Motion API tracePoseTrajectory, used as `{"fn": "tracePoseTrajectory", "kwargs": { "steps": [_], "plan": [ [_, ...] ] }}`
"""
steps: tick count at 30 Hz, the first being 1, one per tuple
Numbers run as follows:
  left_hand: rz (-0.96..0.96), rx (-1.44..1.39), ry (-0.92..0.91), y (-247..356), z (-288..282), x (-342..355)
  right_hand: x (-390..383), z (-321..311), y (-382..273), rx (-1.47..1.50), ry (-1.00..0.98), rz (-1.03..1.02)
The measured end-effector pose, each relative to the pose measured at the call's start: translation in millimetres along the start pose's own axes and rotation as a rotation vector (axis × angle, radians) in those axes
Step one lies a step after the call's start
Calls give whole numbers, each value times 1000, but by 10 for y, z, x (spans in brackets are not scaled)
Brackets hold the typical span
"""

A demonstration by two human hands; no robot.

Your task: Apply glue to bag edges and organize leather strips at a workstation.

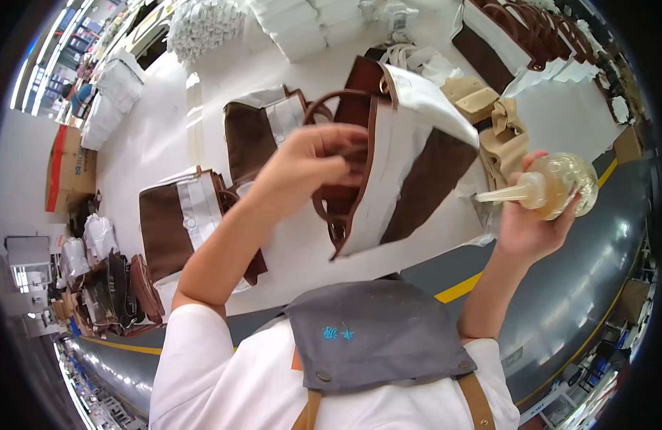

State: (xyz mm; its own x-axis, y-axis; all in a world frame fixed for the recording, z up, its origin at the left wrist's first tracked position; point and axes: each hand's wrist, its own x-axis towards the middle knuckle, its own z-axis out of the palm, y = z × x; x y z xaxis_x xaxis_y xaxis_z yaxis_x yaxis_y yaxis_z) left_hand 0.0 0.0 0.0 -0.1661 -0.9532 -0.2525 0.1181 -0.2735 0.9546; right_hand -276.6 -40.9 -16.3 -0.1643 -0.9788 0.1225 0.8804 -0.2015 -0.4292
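Grey apron [377, 337] foremost; we see left hand [309, 161] nearer the open bag [410, 154], grip unclear; right hand [531, 233] grasps bottle [569, 185], nozzle [504, 194] bagward.

Looks nice and bright, with blown-out strip lights [51, 64] at upper left. Shows shiny glare on the grey floor [596, 272] and little glints on the clear bottle [569, 178]. Gets kinda soft around the left hand [313, 161]. Bends pretty hard toward the rim, fading to black in the corners.
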Motion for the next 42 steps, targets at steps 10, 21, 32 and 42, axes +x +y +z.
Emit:
{"fn": "tracePoseTrajectory", "kwargs": {
  "steps": [10,21,32,42],
  "plan": [
    [116,-130,47,310,-85,373,-242,-334,-265,118,-69,35],
    [-2,-279,246,419,175,1555,-236,-599,-435,136,8,-21],
    [8,-69,182,270,322,1868,-201,-711,-455,115,70,-36],
    [373,240,345,192,-120,1000,-303,-570,-203,128,100,40]
  ]
}}
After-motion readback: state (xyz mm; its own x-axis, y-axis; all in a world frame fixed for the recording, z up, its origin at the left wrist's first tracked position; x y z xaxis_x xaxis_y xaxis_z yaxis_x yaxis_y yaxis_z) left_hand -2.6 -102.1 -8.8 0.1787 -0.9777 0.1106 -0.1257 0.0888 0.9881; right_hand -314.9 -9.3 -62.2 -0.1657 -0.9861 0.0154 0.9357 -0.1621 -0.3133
